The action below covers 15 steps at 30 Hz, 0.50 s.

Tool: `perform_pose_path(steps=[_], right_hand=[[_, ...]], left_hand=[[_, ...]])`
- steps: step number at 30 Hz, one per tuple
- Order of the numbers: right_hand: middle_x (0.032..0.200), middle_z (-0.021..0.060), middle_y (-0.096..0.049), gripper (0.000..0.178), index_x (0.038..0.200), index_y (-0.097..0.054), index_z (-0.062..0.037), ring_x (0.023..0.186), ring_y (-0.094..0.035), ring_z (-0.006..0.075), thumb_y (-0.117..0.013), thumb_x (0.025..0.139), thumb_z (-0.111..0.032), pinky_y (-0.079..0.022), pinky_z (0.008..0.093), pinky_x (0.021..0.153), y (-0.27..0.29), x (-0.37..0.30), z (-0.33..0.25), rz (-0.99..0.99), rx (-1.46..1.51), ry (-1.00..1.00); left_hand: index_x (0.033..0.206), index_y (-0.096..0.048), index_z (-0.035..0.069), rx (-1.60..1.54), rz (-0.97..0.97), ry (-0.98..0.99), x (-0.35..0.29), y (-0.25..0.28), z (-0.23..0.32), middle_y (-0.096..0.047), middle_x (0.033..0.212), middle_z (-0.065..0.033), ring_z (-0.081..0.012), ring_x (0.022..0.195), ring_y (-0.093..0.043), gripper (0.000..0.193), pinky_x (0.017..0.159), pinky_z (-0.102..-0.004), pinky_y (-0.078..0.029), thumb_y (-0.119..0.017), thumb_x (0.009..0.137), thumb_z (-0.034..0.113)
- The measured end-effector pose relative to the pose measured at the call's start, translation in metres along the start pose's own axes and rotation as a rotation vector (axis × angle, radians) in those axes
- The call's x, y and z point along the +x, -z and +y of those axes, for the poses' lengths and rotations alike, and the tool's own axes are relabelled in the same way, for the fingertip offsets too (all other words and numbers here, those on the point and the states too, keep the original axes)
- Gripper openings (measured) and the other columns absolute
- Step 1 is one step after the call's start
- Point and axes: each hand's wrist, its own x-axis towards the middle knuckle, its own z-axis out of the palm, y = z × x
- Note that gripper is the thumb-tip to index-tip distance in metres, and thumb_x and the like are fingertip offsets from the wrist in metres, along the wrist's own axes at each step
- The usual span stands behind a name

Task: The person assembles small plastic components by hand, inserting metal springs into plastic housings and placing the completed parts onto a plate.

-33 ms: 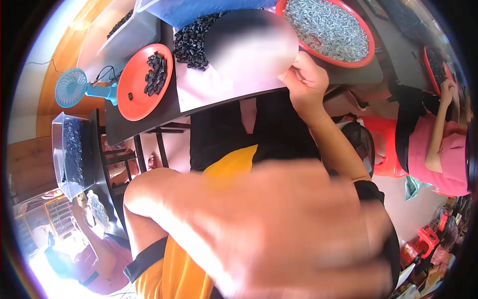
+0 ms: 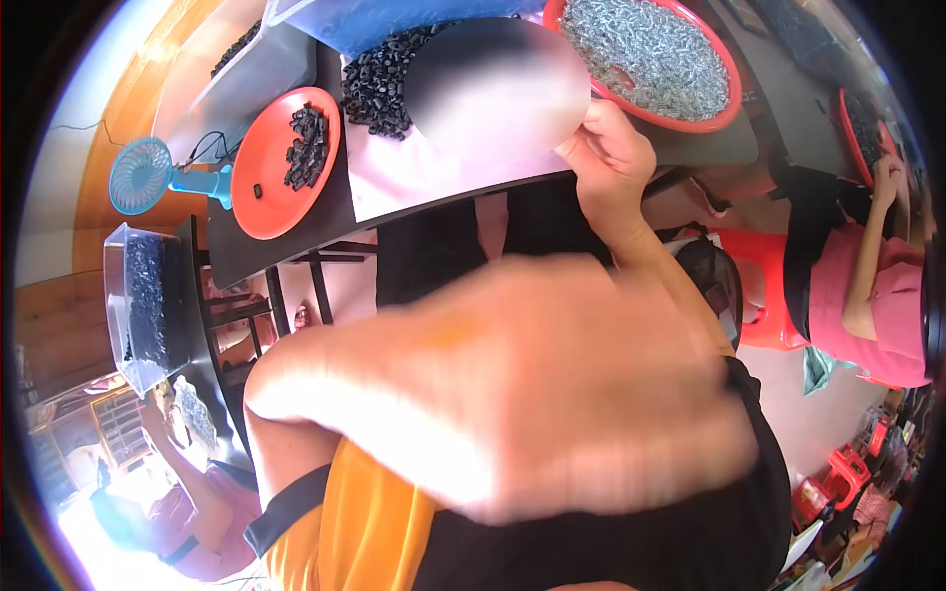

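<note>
My left hand [image 2: 581, 384] is raised close to the camera, its arm crossing from the left. Motion smears its fingers, so I cannot see whether it holds anything. At the front edge of the white work surface [image 2: 379, 192], my right hand [image 2: 616, 148] has curled fingers. Its fingertips meet a blurred oval patch that hides whatever they may grip. A heap of small black plastic parts [image 2: 379, 94] lies left of that patch. Just beyond my right hand stands a red basin [image 2: 731, 94] full of small shiny metal pieces, like screws.
On the left are a red plate [image 2: 261, 202] with black parts, a blue fan [image 2: 143, 175] and a clear bin [image 2: 118, 295]. A blue bin [image 2: 345, 25] stands at the back. Co-workers [image 2: 877, 305] sit right and lower left, near a red stool [image 2: 759, 286].
My left hand has moved upward in the picture, off the lower edge and over my lap. My right hand has barely shifted.
</note>
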Motion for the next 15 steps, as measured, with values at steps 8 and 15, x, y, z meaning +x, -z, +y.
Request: perform_pose_path(steps=[8, 15], right_hand=[[0.089, 0.0043, -0.065, 0.014, 0.095, -0.064, 0.0025, 0.079, -0.06, 0.0072, -0.07, 0.084, 0.009, -0.049, 0.022, 0.071, 0.002, -0.008, -0.001, 0.069, 0.13, -0.028], [0.09, 0.0072, -0.065, 0.015, 0.097, -0.062, 0.0039, 0.077, -0.058, 0.0092, -0.068, 0.085, 0.011, -0.047, 0.0224, 0.07, 0.007, -0.008, -0.003, -0.011, 0.013, 0.036]], left_hand=[[0.08, -0.068, 0.004, 0.526, 0.223, 0.4, -0.022, 0.01, -0.183, -0.059, 0.084, -0.0083, -0.0289, 0.085, -0.06, 0.008, 0.07, -0.0399, -0.052, -0.071, 0.073, 0.006], [0.076, -0.064, 0.008, 0.86, 0.068, 0.313, -0.01, -0.005, -0.226, -0.059, 0.089, -0.0081, -0.0276, 0.089, -0.06, 0.012, 0.073, -0.0412, -0.053, -0.072, 0.073, 0.016]])
